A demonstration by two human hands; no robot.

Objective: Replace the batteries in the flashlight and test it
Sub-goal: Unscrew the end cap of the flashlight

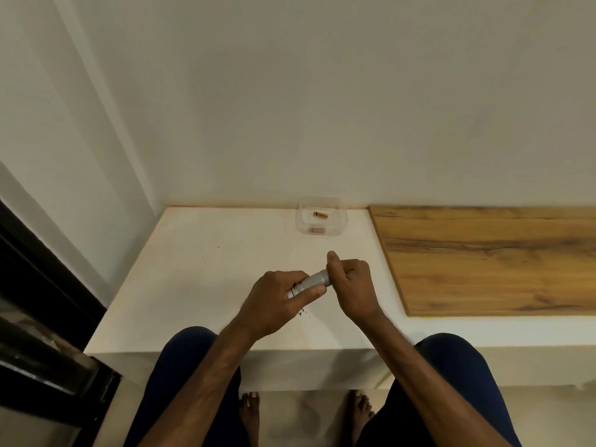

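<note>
Items I log from the head view, counted.

1. Flashlight, one. Silver, knurled barrel, held level above the white table near its front edge, between the two hands. Only the middle of the barrel shows; both ends are covered.
2. Left hand, one. It grasps the barrel's left part, fingers wrapped over it and the thumb lying along the near side.
3. Right hand, one. Its fingers are curled round the flashlight's right end, with one digit raised above the rest. I cannot tell what that end looks like under the fingers.
4. Container, one. Clear plastic, standing at the back of the table against the wall, well apart from the hands.
5. Battery, one counted for certain, copper-coloured, lying flat inside the container. A second copper-coloured shape sits at the container's near wall; I cannot tell whether it is a battery or a reflection.
6. Wooden board, one, lying flat to the right of the table.
7. Specks, a few, dark, on the table just below the hands.
8. Left knee and right knee, two, in dark cloth; left foot and right foot, two, bare, on the floor.
</note>
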